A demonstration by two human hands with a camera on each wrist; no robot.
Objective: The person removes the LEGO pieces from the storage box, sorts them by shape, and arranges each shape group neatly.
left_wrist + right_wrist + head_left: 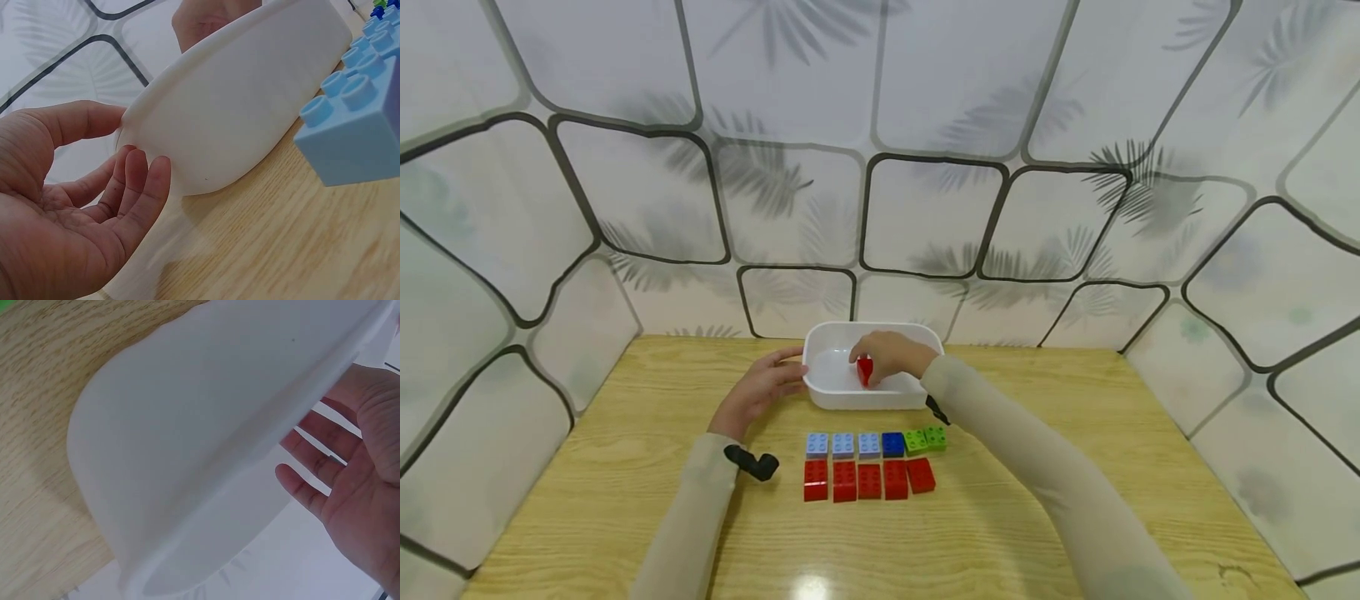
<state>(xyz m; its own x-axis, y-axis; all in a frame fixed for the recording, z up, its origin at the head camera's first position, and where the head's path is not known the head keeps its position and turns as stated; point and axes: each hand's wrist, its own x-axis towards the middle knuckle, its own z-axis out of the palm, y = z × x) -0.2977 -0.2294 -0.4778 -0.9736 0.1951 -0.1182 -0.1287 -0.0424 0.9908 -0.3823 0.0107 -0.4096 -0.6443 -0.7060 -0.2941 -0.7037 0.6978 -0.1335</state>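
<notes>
A white plastic tub (880, 398) stands at the back middle of the wooden table. My left hand (778, 379) rests against its left end, thumb on the rim and fingers relaxed beside the wall; the left wrist view shows the hand (119, 187) and the tub (250, 106) close up. My right hand (880, 354) reaches down into the tub and pinches a red brick (865, 369) at its fingertips. In the right wrist view the tub wall (200, 425) hides the brick, and only the loose outer fingers (306, 487) show.
Two rows of bricks lie in front of the tub: light blue (842, 445), dark blue (892, 444) and green (927, 438) behind, several red (868, 481) in front. A light blue brick (356, 134) shows large in the left wrist view. Patterned walls enclose the table on three sides.
</notes>
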